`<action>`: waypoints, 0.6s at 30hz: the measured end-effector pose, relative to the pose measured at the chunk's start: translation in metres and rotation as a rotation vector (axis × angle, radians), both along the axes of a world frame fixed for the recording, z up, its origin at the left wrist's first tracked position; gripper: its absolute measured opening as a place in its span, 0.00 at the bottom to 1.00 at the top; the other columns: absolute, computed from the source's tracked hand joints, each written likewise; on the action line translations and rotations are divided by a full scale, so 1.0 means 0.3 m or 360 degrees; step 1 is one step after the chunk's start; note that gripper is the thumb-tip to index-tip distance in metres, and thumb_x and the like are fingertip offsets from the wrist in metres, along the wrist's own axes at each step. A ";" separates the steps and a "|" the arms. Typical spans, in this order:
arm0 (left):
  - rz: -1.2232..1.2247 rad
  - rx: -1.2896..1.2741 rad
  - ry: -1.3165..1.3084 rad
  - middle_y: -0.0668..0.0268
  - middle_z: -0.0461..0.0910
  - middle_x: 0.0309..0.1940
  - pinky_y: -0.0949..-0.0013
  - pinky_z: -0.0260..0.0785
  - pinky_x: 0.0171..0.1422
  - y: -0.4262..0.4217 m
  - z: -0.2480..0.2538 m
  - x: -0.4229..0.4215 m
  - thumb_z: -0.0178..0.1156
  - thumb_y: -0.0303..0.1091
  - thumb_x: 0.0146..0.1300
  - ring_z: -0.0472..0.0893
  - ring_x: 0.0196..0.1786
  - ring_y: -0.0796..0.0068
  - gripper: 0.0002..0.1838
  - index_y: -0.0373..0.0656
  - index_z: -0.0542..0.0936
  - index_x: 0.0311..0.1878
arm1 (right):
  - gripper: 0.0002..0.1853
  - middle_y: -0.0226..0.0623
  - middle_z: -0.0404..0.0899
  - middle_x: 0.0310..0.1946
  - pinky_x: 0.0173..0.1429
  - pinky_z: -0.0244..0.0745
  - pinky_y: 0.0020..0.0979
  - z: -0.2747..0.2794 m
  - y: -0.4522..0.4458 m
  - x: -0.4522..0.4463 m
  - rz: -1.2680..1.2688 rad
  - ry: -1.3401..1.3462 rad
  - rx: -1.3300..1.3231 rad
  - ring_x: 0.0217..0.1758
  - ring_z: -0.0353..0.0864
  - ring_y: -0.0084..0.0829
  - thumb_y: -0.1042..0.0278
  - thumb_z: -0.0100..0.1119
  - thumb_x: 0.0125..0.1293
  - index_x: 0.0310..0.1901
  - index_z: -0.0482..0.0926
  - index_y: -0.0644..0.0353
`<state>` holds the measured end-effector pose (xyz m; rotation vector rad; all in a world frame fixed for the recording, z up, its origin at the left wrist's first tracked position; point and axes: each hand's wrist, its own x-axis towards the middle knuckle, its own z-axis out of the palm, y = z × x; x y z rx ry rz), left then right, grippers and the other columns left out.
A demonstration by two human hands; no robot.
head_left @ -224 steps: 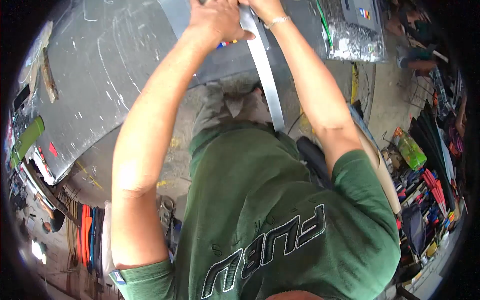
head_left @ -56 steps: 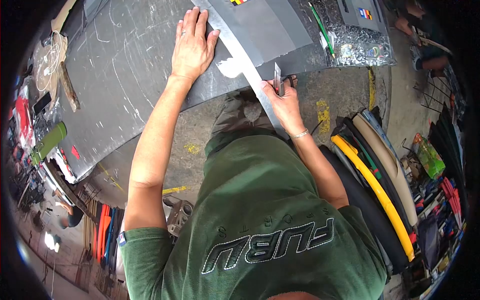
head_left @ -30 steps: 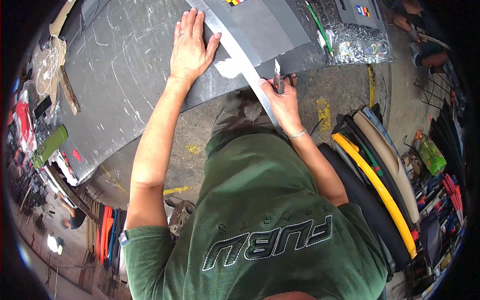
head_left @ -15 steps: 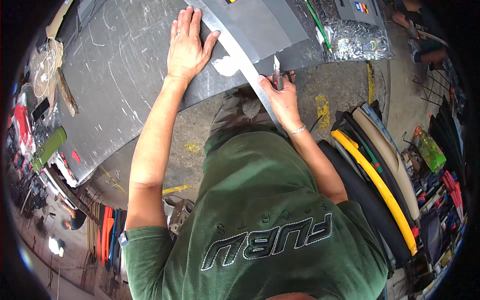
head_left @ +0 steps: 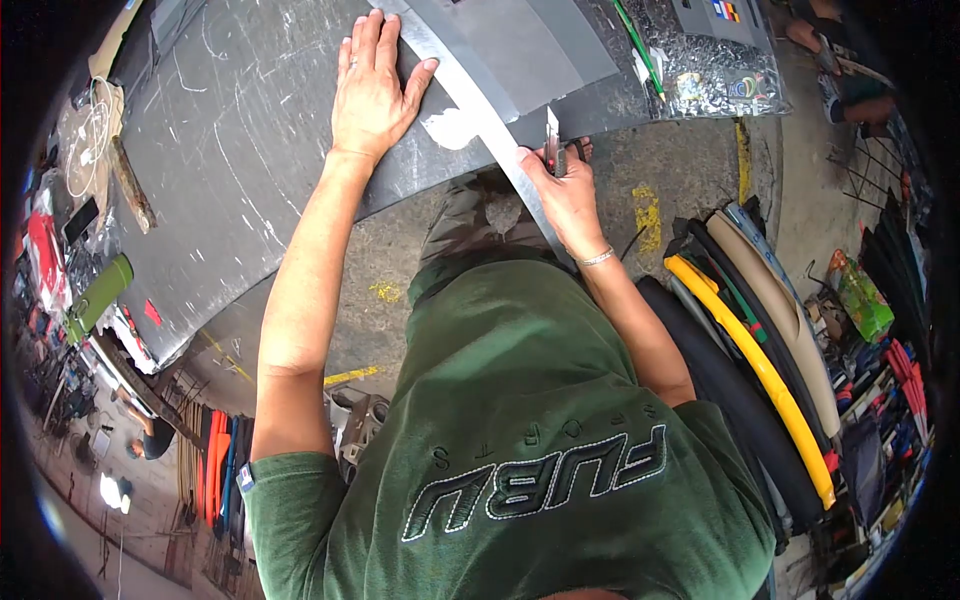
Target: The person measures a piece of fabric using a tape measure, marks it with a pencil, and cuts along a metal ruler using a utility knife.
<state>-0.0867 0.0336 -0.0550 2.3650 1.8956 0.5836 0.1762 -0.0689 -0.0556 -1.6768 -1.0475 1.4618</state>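
My left hand (head_left: 375, 105) lies flat on the dark, scratched table (head_left: 240, 130), fingers stretched out, its fingertips at the edge of a long metal ruler (head_left: 470, 95). The ruler runs diagonally past the table's front edge toward my shirt. My right hand (head_left: 568, 195) is closed around a utility knife (head_left: 554, 145), blade pointing up and away from me, with the thumb against the ruler. Right of the ruler lies a grey sheet (head_left: 545, 60) with lighter and darker bands. A white patch (head_left: 452, 128) shows between my left hand and the ruler.
A green pencil (head_left: 640, 50) and clear plastic wrap (head_left: 720, 85) lie at the right of the table. On the left are a wooden stick (head_left: 132, 185), a phone (head_left: 80, 220) and a green roll (head_left: 100, 295). Material rolls, one yellow (head_left: 760, 375), stand at right. Another person (head_left: 150, 437) is far left.
Earlier both hands were together near the top over the ruler; since then they have moved apart, and the knife has come into view in my right hand. Over the last second both hands barely shift.
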 end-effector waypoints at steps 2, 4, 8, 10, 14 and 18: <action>-0.0005 0.0008 0.0007 0.46 0.64 0.80 0.44 0.48 0.88 -0.001 0.002 0.002 0.59 0.59 0.76 0.60 0.84 0.46 0.41 0.37 0.66 0.79 | 0.17 0.21 0.80 0.27 0.38 0.72 0.26 -0.001 0.000 0.000 0.0003 0.0017 0.0001 0.31 0.72 0.15 0.55 0.73 0.71 0.39 0.88 0.65; 0.0018 -0.0089 0.0030 0.45 0.61 0.81 0.44 0.48 0.88 -0.005 0.017 0.004 0.61 0.58 0.74 0.58 0.85 0.44 0.43 0.35 0.63 0.80 | 0.17 0.22 0.81 0.27 0.38 0.72 0.26 -0.010 -0.003 0.002 0.0008 0.0048 0.0013 0.32 0.73 0.16 0.55 0.73 0.71 0.40 0.88 0.65; 0.0065 -0.0248 0.0012 0.39 0.59 0.81 0.43 0.46 0.88 -0.016 0.065 0.018 0.62 0.49 0.73 0.56 0.85 0.40 0.42 0.30 0.61 0.79 | 0.18 0.24 0.82 0.28 0.40 0.74 0.26 -0.016 -0.002 0.006 0.0032 0.0021 0.0037 0.33 0.74 0.16 0.55 0.72 0.72 0.40 0.88 0.65; 0.0067 -0.0240 -0.0010 0.38 0.60 0.80 0.43 0.46 0.89 -0.019 0.069 0.022 0.61 0.47 0.74 0.56 0.84 0.39 0.39 0.29 0.63 0.78 | 0.18 0.24 0.82 0.28 0.40 0.74 0.26 -0.006 -0.001 0.003 0.0029 0.0017 0.0043 0.33 0.74 0.17 0.55 0.72 0.72 0.40 0.88 0.65; 0.0072 -0.0257 0.0000 0.39 0.59 0.80 0.43 0.46 0.89 -0.017 0.069 0.020 0.61 0.48 0.74 0.56 0.85 0.39 0.40 0.29 0.63 0.78 | 0.17 0.25 0.83 0.31 0.43 0.74 0.26 0.006 0.004 0.007 0.0062 -0.0004 -0.0042 0.36 0.76 0.17 0.56 0.73 0.72 0.42 0.88 0.65; 0.0076 -0.0279 0.0002 0.38 0.59 0.81 0.43 0.46 0.89 -0.016 0.072 0.018 0.63 0.51 0.73 0.56 0.85 0.40 0.43 0.29 0.62 0.79 | 0.16 0.25 0.83 0.31 0.43 0.74 0.26 0.003 0.004 0.009 0.0069 -0.0034 -0.0082 0.35 0.76 0.17 0.57 0.73 0.71 0.42 0.88 0.65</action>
